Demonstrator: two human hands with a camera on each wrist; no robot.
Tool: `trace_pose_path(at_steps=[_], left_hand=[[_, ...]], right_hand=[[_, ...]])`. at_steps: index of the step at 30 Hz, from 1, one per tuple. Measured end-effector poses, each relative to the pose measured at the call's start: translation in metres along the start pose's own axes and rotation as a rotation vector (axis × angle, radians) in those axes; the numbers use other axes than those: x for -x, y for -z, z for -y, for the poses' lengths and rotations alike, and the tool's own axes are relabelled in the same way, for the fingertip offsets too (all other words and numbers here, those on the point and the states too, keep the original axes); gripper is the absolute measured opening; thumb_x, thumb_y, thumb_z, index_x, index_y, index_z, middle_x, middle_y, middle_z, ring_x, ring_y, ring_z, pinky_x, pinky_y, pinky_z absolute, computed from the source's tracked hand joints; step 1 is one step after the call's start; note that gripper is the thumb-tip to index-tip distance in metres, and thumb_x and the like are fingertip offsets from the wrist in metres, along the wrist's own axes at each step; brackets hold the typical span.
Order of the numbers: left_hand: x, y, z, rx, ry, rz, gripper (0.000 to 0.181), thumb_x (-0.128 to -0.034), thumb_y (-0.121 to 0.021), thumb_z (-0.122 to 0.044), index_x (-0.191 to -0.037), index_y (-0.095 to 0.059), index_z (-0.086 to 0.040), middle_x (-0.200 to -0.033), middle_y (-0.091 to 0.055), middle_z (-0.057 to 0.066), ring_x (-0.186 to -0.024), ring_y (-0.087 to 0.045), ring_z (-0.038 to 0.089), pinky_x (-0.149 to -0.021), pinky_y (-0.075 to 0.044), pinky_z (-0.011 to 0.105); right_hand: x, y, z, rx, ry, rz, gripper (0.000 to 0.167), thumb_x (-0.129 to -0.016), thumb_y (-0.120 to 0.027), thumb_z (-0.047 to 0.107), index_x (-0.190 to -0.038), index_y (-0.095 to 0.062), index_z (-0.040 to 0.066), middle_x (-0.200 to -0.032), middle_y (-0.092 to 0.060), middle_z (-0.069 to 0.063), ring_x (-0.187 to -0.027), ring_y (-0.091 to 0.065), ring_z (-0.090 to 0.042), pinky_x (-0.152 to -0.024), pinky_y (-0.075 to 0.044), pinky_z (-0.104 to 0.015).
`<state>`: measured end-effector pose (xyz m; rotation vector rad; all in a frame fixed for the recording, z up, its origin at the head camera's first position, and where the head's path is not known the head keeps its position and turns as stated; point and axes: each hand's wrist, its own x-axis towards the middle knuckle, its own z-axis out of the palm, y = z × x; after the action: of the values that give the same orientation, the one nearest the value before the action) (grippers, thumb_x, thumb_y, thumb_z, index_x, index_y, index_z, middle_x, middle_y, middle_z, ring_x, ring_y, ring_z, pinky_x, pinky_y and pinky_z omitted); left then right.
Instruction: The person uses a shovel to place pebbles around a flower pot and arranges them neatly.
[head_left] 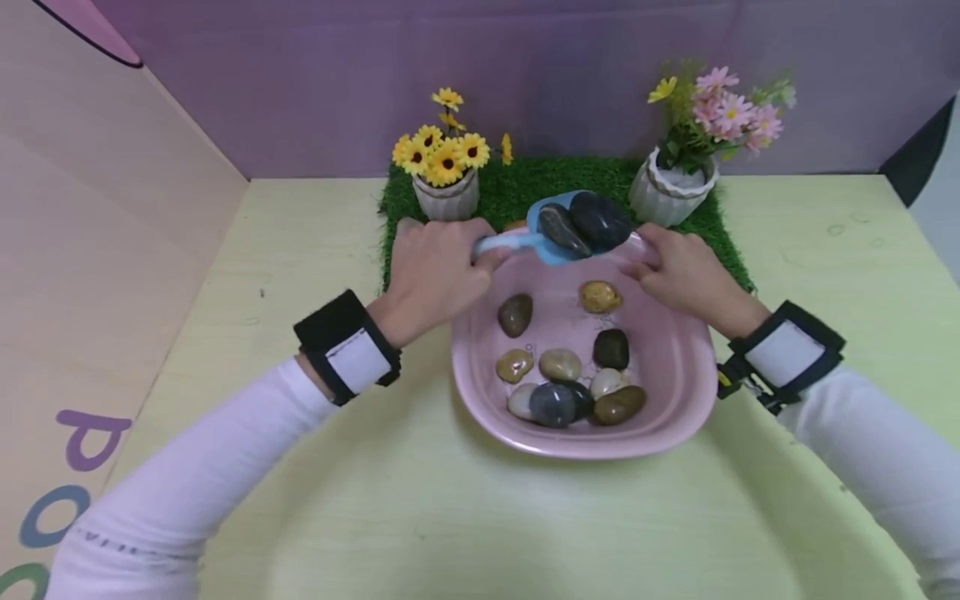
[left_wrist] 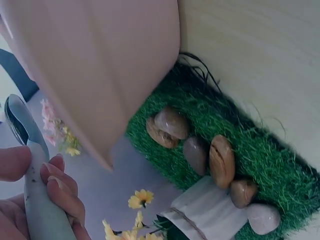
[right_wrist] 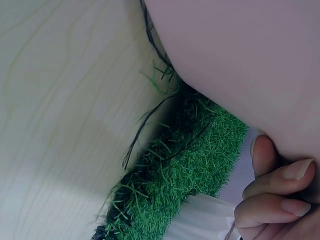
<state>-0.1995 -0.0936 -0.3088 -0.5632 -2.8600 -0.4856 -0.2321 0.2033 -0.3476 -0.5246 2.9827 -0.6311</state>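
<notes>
My left hand (head_left: 438,271) grips the pale blue handle of a small shovel (head_left: 553,255), its fingers curled round the handle (left_wrist: 45,200) in the left wrist view. Two dark stones (head_left: 600,221) lie on the shovel's blade, above the far rim of a pink basin (head_left: 585,446). With fingers curled under the rim, my right hand (head_left: 686,271) holds the basin at its far right; the right wrist view shows the fingertips (right_wrist: 297,170) against its outer wall. Several smooth stones (head_left: 552,404) lie in the basin, most of them near its front.
Green artificial turf (head_left: 555,175) lies behind the basin. A pot of yellow flowers (head_left: 447,196) stands at its left and a pot of pink flowers (head_left: 671,193) at its right. The left wrist view shows several stones (left_wrist: 221,161) on the turf beside a pot.
</notes>
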Motion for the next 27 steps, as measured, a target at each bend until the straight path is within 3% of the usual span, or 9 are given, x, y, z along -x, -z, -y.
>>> trace_pose_path(at_steps=[4, 9, 16, 23, 27], left_hand=[[-0.005, 0.001, 0.004, 0.004, 0.062, 0.01, 0.032, -0.0987, -0.053, -0.041, -0.097, -0.071, -0.014, -0.065, -0.06, 0.003, -0.053, -0.052, 0.021, -0.048, -0.037, 0.034], [-0.013, 0.001, 0.011, 0.012, 0.117, 0.017, 0.033, -0.0993, -0.052, -0.042, -0.091, -0.068, -0.014, -0.062, -0.054, 0.002, -0.052, -0.049, 0.021, -0.044, -0.031, 0.031], [-0.019, 0.002, 0.024, 0.014, 0.155, 0.018, 0.032, -0.0998, -0.051, -0.04, -0.089, -0.068, -0.016, -0.059, -0.051, 0.0, -0.052, -0.049, 0.022, -0.045, -0.029, 0.03], [-0.022, 0.002, 0.034, 0.01, 0.183, 0.002, 0.037, -0.1003, -0.049, -0.04, -0.072, -0.054, -0.017, -0.054, -0.038, -0.002, -0.049, -0.04, 0.02, -0.045, -0.024, 0.029], [-0.023, 0.001, 0.036, 0.017, 0.186, 0.011, 0.035, -0.1006, -0.048, -0.039, -0.077, -0.059, -0.016, -0.053, -0.036, -0.001, -0.047, -0.037, 0.019, -0.044, -0.022, 0.029]], right_hand=[[0.001, 0.0, 0.001, -0.002, -0.002, 0.0, 0.021, -0.094, -0.061, 0.022, -0.091, -0.049, 0.005, -0.064, -0.043, -0.007, -0.058, -0.05, -0.024, -0.052, -0.038, -0.033], [0.001, 0.001, 0.002, -0.008, -0.009, 0.008, 0.023, -0.095, -0.061, 0.023, -0.09, -0.048, 0.005, -0.065, -0.044, -0.008, -0.058, -0.051, -0.023, -0.051, -0.039, -0.033], [0.001, -0.001, 0.001, -0.017, -0.011, 0.011, 0.024, -0.096, -0.061, 0.023, -0.088, -0.047, 0.006, -0.064, -0.043, -0.006, -0.058, -0.051, -0.023, -0.051, -0.038, -0.032], [-0.001, -0.001, 0.001, -0.007, 0.009, -0.006, 0.025, -0.095, -0.062, 0.023, -0.086, -0.046, 0.006, -0.064, -0.042, -0.005, -0.057, -0.05, -0.022, -0.05, -0.038, -0.032], [0.0, -0.001, 0.001, -0.007, 0.001, 0.002, 0.025, -0.096, -0.062, 0.023, -0.087, -0.046, 0.006, -0.064, -0.043, -0.006, -0.056, -0.051, -0.023, -0.05, -0.039, -0.032]])
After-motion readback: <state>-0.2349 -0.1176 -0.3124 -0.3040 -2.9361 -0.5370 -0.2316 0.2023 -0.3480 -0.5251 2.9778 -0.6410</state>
